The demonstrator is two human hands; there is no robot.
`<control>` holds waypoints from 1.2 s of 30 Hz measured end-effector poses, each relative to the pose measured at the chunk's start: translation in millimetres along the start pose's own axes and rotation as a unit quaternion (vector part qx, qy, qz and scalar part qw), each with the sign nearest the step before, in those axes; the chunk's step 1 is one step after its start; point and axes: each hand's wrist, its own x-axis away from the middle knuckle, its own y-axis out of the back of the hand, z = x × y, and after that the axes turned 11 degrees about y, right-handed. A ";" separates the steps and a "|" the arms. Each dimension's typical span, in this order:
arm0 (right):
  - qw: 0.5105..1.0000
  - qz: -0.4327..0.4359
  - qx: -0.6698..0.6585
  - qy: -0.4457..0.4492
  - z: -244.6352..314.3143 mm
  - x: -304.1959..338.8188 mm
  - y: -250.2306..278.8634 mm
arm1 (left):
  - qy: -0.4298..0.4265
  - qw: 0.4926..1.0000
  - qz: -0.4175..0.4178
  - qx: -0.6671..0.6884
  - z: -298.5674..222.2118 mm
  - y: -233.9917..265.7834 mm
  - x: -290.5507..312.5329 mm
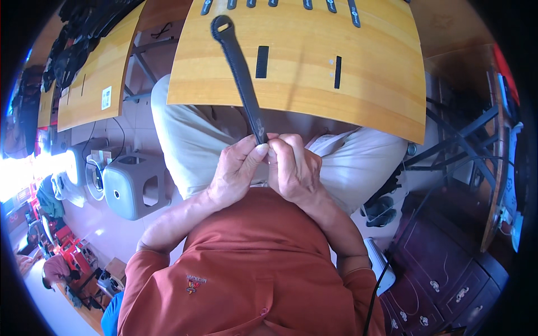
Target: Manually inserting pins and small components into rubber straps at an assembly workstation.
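A long black hook-and-loop strap with a slotted, rounded head rises from my fingers over the near edge of the table. My left hand pinches its lower end between thumb and fingers. Close against it, my right hand is closed at the same end, thumb beside the left thumb. The very tip of the strap is hidden in my fingers. On the wooden table beyond lie two short black strips, a wider strip and a narrower strip.
Several black straps lie in a row along the far side of the table. To the left are a grey plastic stool and another wooden table with dark items piled on it. A dark red cabinet stands at lower right.
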 end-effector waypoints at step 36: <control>0.928 -0.044 -0.336 -0.155 8.5 13.9 7.5 | -0.030 0.975 0.120 -0.186 -5.8 33.0 16.6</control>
